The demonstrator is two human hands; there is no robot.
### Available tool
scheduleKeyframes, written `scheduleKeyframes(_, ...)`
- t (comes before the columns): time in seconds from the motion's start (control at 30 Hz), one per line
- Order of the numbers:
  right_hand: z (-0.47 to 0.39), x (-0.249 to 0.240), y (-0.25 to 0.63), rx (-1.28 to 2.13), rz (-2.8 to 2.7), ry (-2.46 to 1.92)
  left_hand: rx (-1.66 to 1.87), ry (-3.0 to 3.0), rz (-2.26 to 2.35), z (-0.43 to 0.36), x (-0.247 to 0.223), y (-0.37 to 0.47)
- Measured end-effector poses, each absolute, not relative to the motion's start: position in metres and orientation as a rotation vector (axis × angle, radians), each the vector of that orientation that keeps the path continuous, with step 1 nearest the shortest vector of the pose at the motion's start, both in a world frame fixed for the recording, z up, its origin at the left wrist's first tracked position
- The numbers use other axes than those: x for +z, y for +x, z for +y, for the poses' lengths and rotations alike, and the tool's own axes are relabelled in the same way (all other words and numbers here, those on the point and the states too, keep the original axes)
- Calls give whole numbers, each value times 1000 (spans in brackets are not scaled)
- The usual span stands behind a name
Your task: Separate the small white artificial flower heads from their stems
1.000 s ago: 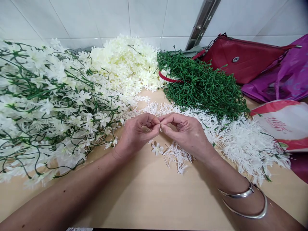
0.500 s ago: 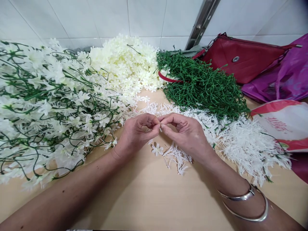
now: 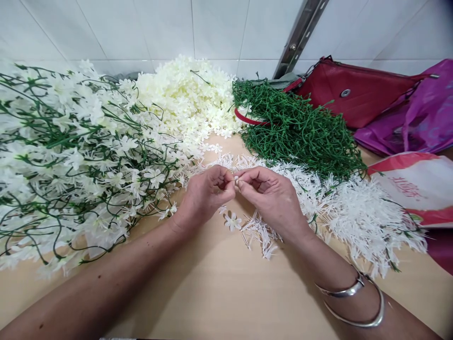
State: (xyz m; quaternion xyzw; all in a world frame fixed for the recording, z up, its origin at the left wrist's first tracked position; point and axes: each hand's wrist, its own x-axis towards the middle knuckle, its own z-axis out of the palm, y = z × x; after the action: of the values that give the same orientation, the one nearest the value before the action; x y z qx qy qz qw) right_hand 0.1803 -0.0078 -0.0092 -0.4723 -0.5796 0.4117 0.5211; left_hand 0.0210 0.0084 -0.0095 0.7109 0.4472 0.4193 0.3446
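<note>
Hands: two – left hand [image 3: 208,193] and right hand [image 3: 271,196], fingertips meeting above the table [image 3: 230,295].
Grip: both pinching, thumb against forefinger, on one small white piece [image 3: 237,180].
Small piece: one seen, between the fingertips at mid-table; mostly covered, so cannot tell which way it points or its long axis.
Loose flower: one white flower [image 3: 232,221], on the table just to the near side of the fingertips, open face up.
White threads: one large heap [image 3: 371,212] at right, one small cluster [image 3: 260,234] near; strands uncountable.
Petals: one cream heap [image 3: 191,99], far middle.
Stems: one tangled green heap [image 3: 300,132], far right, pointing every way.
Stemmed flowers: one big pile [image 3: 85,156], left.
Bags: three at right – red bag [image 3: 357,94], purple bag [image 3: 421,120], white-and-red bag [image 3: 406,184].
</note>
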Motion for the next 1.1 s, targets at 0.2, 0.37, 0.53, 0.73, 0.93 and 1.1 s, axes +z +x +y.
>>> scheduleKeyframes(0.2, -4, -11, 184, 1072, -1365, -1113, 1226, 1885, 1112, 12, -17, 19)
scheduleKeyframes(0.37, -3, -12, 186, 1021, -1400, -1127, 1260, 1911, 1048, 14, -19, 18)
scheduleKeyframes(0.53, -7, -10, 186, 803, -1533, -1145, 1210, 1787, 1070, 13, -21, 19)
scheduleKeyframes(0.73, -9, -7, 186, 608, -1668, -1143, 1190, 1764, 1061, 12, -18, 20)
scheduleKeyframes(0.93, -12, -7, 183, 547, -1707, -1138, 1121, 1859, 1115, 12, -11, 20)
scheduleKeyframes(1.1, -14, -7, 177, 606, -1633, -1185, 1053, 1830, 1157, 10, -9, 23)
